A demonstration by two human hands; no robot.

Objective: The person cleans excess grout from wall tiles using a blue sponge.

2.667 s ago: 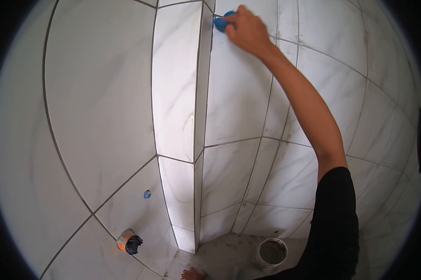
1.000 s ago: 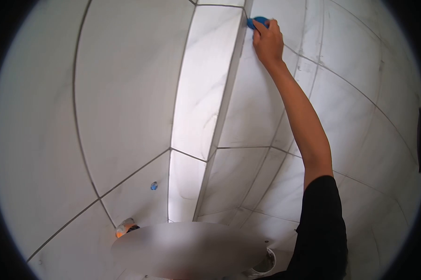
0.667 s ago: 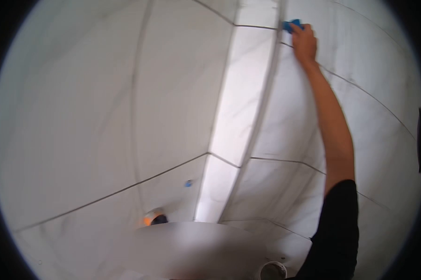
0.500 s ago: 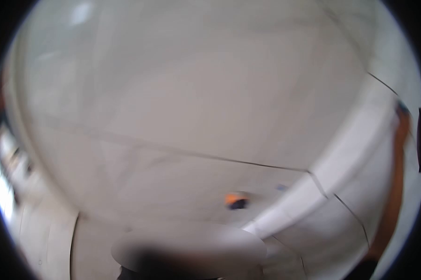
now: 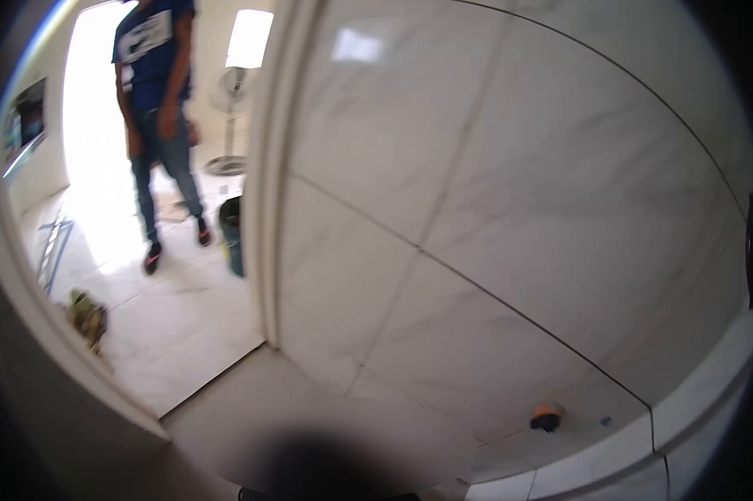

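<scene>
Neither my left hand nor my right hand shows at this moment. The surface before me is a wall of pale marble-patterned tiles (image 5: 518, 192) with dark joint lines. Low on it sits a small round orange-and-black thing (image 5: 546, 417), too small to name. To its right is a little bluish spot (image 5: 606, 421). A dark blurred shape (image 5: 326, 468), very close to the camera, covers part of the bottom.
At the left, a doorway with a pale frame (image 5: 272, 209) opens onto a bright tiled room. A person in a dark blue shirt (image 5: 153, 50) stands there. Near them are a standing fan (image 5: 230, 92), a bucket (image 5: 233, 238) and a brownish bundle (image 5: 87, 317). A white ledge (image 5: 577, 472) runs along the lower right.
My view has swung left, bringing the doorway and the person into sight. The right arm, stretched along the right edge before, has left the view. The orange-and-black thing now appears farther right and lower.
</scene>
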